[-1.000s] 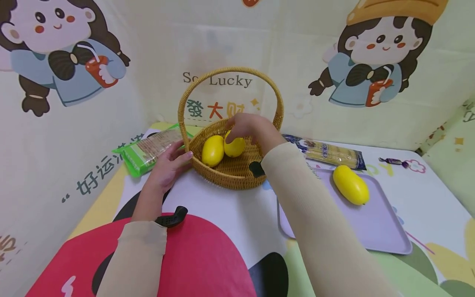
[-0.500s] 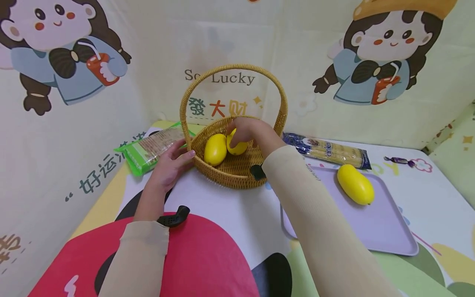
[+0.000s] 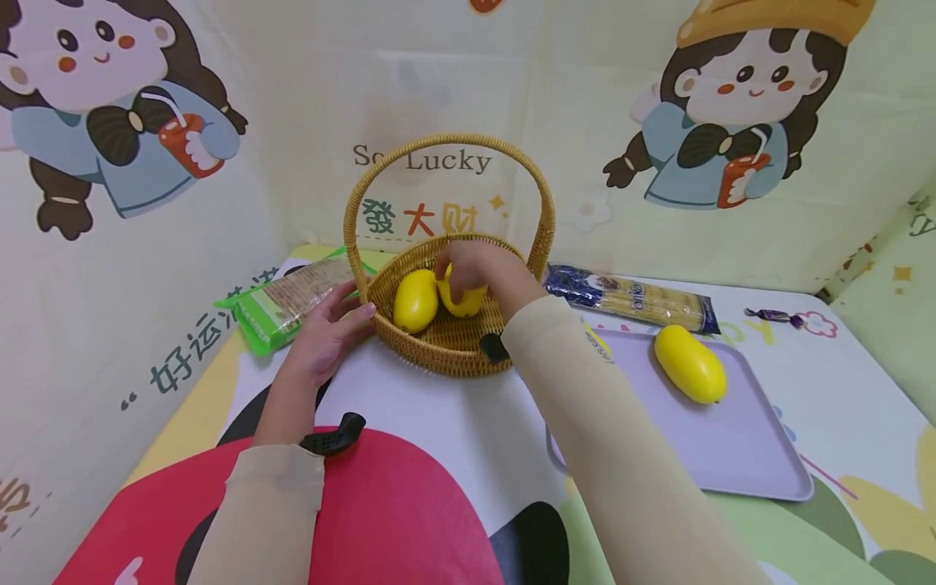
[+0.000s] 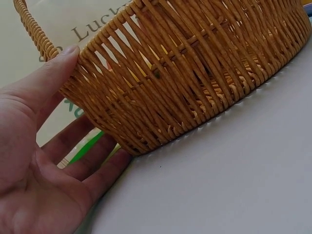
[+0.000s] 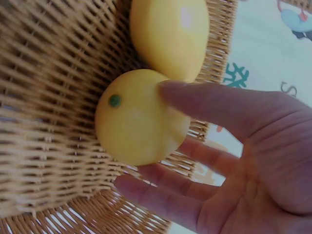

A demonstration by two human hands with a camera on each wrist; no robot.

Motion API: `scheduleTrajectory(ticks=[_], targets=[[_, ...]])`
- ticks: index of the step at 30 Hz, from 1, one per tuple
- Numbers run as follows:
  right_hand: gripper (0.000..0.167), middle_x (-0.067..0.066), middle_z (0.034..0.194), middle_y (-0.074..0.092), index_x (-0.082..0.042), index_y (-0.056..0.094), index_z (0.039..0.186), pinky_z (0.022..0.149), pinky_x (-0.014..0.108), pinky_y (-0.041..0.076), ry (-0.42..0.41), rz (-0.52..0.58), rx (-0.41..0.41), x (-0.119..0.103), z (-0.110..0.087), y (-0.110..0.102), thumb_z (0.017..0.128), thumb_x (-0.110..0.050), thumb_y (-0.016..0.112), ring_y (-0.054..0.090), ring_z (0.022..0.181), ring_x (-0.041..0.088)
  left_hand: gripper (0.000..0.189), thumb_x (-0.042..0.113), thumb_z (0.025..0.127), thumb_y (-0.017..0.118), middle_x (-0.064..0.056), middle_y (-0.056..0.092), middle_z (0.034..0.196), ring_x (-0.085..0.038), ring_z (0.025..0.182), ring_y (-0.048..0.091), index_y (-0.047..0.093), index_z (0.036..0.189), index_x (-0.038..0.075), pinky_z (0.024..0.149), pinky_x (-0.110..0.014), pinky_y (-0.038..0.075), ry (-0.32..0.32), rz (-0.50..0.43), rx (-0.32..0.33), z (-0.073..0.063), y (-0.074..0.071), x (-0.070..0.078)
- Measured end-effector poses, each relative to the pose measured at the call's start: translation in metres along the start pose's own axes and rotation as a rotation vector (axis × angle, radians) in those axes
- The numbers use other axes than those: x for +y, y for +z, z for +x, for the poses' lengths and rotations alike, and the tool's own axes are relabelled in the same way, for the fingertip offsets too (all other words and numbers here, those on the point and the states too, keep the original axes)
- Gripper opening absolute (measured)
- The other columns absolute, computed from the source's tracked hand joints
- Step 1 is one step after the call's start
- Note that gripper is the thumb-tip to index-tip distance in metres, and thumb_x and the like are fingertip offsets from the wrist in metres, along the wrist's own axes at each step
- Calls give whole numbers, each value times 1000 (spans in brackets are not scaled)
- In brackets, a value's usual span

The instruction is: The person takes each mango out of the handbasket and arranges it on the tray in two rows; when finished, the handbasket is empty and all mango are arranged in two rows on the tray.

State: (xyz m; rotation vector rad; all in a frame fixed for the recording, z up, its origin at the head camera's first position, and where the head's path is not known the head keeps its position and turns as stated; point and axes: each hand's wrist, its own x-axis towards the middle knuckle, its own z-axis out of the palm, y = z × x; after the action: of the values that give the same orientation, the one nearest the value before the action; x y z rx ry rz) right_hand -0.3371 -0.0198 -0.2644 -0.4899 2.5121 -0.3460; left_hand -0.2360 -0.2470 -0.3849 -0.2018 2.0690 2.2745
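Note:
A wicker basket (image 3: 442, 357) with a tall arched handle stands at the back middle, holding two smooth yellow fruits. My left hand (image 3: 325, 337) holds its left end; in the left wrist view the thumb lies at the rim and the fingers reach round the outer wall (image 4: 161, 92). Inside the basket, my right hand (image 3: 486, 272) grips the right-hand yellow fruit (image 5: 134, 122), thumb on one side and fingers on the other. A green stem spot shows on this fruit. The other yellow fruit (image 3: 415, 302) leans close beside it, on the left.
Right of the basket, a lilac tray (image 3: 738, 447) bears another yellow fruit (image 3: 691, 366). Behind the tray lies a pasta packet (image 3: 636, 301), with a purple-wrapped candy (image 3: 775, 317) farther right. A green-edged bag (image 3: 281, 305) lies left of the basket, near the wall cloth.
My right hand has sunk a little lower into the basket, its fingers farther down over the right-hand fruit. The left hand keeps its place at the basket. The head view has shifted slightly.

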Motion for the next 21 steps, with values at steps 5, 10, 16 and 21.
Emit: scheduleTrajectory(ticks=[5,10,16,21], targets=[[57,-1,162,40,-30,59,144,102,49,56,26,30,-16,2,0,2,93,-8,72,49,124,29,68,24,102,67,-10,35,164,-27,147,40,36,162,30,122,-47,40,-1,3,7,-2,-1,0],[55,3,153,47,-32,64,138,100,49,56,-8,31,-23,7,0,2,90,-6,73,48,122,31,66,23,103,66,-10,36,162,-27,147,41,36,161,32,122,-47,41,2,11,14,-2,0,1],[52,3,148,48,-32,68,133,97,46,58,-26,39,-29,12,-2,2,89,-4,74,51,118,32,67,23,102,67,-11,36,162,-26,145,42,36,162,28,122,-47,40,3,-4,10,-3,1,3],[56,4,146,49,-32,66,136,84,36,57,-32,6,-13,13,-4,-2,88,-5,75,52,109,28,69,22,102,67,-12,37,161,-25,144,42,35,162,26,122,-47,40,3,-14,11,-4,0,3]])
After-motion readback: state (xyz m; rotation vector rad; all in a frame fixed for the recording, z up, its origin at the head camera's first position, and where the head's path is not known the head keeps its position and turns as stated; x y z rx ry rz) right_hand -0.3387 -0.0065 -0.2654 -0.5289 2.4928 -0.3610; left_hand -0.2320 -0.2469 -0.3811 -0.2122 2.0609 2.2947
